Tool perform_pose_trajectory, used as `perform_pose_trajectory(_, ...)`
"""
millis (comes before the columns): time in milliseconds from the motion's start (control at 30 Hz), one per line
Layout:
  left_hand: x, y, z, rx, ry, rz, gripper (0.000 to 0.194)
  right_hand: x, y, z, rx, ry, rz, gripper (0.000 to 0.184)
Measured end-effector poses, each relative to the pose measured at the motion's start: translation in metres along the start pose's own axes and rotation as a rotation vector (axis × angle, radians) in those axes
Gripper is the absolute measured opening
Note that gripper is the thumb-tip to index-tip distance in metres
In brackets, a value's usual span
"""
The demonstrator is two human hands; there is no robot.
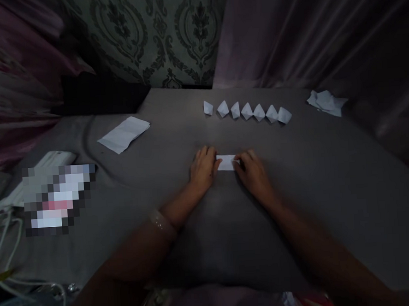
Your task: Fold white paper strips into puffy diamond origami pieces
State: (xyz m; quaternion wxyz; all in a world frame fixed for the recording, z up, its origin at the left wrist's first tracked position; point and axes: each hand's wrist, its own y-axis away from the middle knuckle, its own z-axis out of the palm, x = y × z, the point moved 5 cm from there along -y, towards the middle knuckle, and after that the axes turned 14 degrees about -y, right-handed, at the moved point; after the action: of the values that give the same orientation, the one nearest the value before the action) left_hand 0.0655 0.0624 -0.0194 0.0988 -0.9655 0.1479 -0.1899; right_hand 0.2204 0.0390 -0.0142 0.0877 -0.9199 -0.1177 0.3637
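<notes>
A small white rectangle of folded paper (226, 162) lies on the grey cloth in front of me, between my hands. My left hand (204, 166) grips its left end, the thumb on the paper's face. At the right end, my right hand (252, 169) pinches the paper with thumb and forefinger. Beyond the hands stands a row of several small folded paper shapes (246, 111), pointed at the top.
Left of centre lies a stack of white paper (124, 134); crumpled paper (326, 102) sits at the far right. A blurred-out phone (60, 198), a white power strip (57, 158) and white cables (5, 239) are on the left. A dark flat object (100, 97) lies at the back left.
</notes>
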Motion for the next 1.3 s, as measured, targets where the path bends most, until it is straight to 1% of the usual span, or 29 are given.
perform_pose_trajectory(67,0.004,-0.003,0.001,-0.017,0.008,0.186,0.015,-0.006,-0.001,0.006,-0.099,-0.010,-0.117,0.027)
perform_pose_trajectory(133,0.005,-0.003,0.000,-0.063,0.023,0.312,0.022,-0.010,0.000,0.008,-0.159,0.018,-0.157,0.033)
perform_pose_trajectory(233,0.000,0.002,-0.007,-0.123,0.040,0.448,0.027,-0.017,0.005,0.005,-0.213,0.133,-0.149,0.037)
perform_pose_trajectory(300,-0.005,0.008,-0.011,-0.160,0.054,0.523,0.036,-0.024,0.011,0.002,-0.232,0.218,-0.145,0.038)
perform_pose_trajectory(400,-0.014,0.014,-0.013,-0.189,0.094,0.586,0.045,-0.036,0.022,0.000,-0.247,0.315,-0.134,0.041)
perform_pose_trajectory(533,-0.020,0.017,-0.010,-0.211,0.081,0.609,0.050,-0.048,0.031,0.004,-0.264,0.398,-0.097,0.046)
perform_pose_trajectory(633,-0.021,0.019,-0.007,-0.254,0.045,0.601,0.061,-0.055,0.035,0.009,-0.259,0.448,-0.088,0.049)
perform_pose_trajectory(700,-0.023,0.021,-0.004,-0.295,0.018,0.615,0.070,-0.059,0.038,0.012,-0.251,0.467,-0.094,0.051)
perform_pose_trajectory(767,-0.024,0.022,-0.003,-0.309,-0.007,0.631,0.074,-0.062,0.041,0.014,-0.241,0.469,-0.103,0.050)
perform_pose_trajectory(933,-0.026,0.025,-0.002,-0.248,-0.039,0.656,0.070,-0.065,0.045,0.017,-0.213,0.447,-0.064,0.048)
perform_pose_trajectory(1067,-0.026,0.027,-0.002,-0.254,-0.033,0.641,0.066,-0.066,0.046,0.016,-0.191,0.427,-0.020,0.048)
perform_pose_trajectory(1167,-0.027,0.029,-0.003,-0.251,-0.033,0.631,0.060,-0.063,0.046,0.011,-0.172,0.406,0.008,0.047)
perform_pose_trajectory(1300,-0.025,0.029,-0.009,-0.232,0.015,0.596,0.052,-0.051,0.048,0.000,-0.152,0.409,0.040,0.047)
